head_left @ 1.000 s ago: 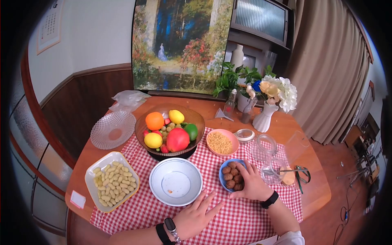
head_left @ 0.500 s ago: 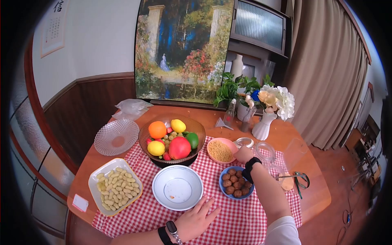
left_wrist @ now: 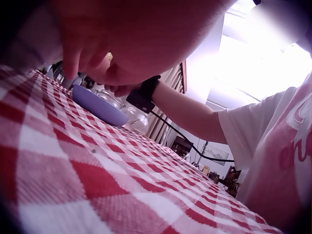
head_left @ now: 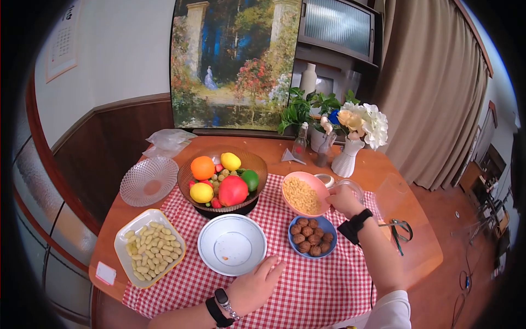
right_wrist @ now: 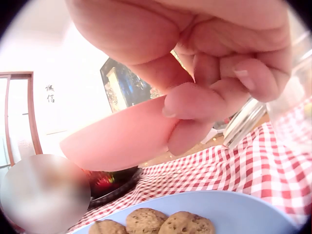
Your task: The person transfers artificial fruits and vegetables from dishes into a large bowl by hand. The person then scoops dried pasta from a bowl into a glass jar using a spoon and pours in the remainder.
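Observation:
The right hand (head_left: 346, 202) pinches the right rim of a pink bowl (head_left: 287, 205) of small tan pieces, tilted and just behind the blue bowl (head_left: 303, 253) of walnuts (head_left: 314, 239). In the right wrist view, thumb and curled fingers grip the pink bowl's edge (right_wrist: 122, 136), above the blue bowl (right_wrist: 234, 209). The left hand (head_left: 256, 288) lies on the checkered cloth, fingers extended, beside the lower right rim of a white bowl (head_left: 232, 247) holding a small crumb. In the left wrist view the left hand (left_wrist: 126, 39) looms close, with the blue bowl (left_wrist: 97, 105) beyond.
A tray of peanuts (head_left: 133, 220) stands at the left, a fruit bowl (head_left: 257, 164) behind the white bowl, and an empty glass dish (head_left: 148, 181) at the back left. Glass jars, a vase (head_left: 346, 159), bottles and scissors (head_left: 402, 230) stand at the back and right.
The right hand has moved from the walnuts to the pink bowl, gripped its rim and raised it into a tilt. The left hand has stayed by the white bowl, its fingers drawn closer together.

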